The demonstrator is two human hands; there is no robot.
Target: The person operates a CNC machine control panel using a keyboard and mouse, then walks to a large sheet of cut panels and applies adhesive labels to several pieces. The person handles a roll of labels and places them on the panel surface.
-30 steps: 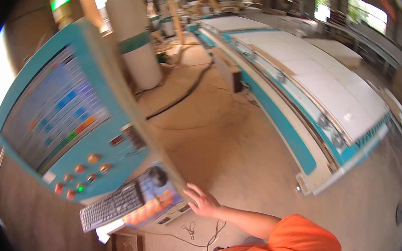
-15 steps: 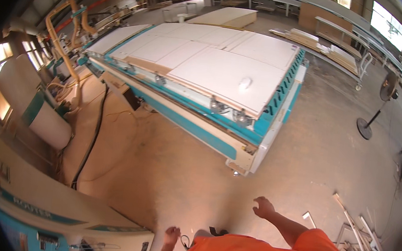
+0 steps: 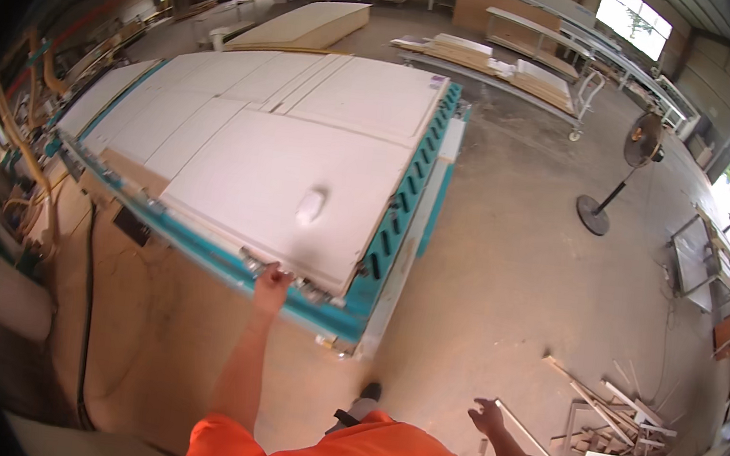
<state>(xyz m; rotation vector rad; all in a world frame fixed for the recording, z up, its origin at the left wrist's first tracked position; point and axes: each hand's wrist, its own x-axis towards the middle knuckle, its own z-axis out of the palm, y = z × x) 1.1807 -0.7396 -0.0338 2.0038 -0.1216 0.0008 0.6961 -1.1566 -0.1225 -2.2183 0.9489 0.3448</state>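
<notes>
My left hand (image 3: pixel 271 288) is stretched forward over the near edge of a large cutting-machine bed (image 3: pixel 345 317) in teal and white. It is by the metal fittings (image 3: pixel 316 291) along that edge; its fingers are bunched and blurred, and I cannot tell whether they touch or hold anything. White panels (image 3: pixel 274 165) with straight cut lines cover the bed. A small rounded white object (image 3: pixel 310 207) lies on the nearest panel, beyond my left hand. Out to my right, over the floor, my right hand (image 3: pixel 485 416) hangs open and holds nothing, its fingers apart.
Scrap wood strips (image 3: pixel 620 424) are heaped on the floor at the lower right. A black pedestal fan (image 3: pixel 644 142) stands farther back. A low cart (image 3: pixel 505 78) carries boards behind the bed, and a pale board stack (image 3: pixel 302 25) is at the far left. A dark hose (image 3: pixel 87 315) crosses the left floor.
I have moved closer to the bed and the view has turned right. My left hand has gone from low near my body to the bed's near edge. The right hand remains out beside me.
</notes>
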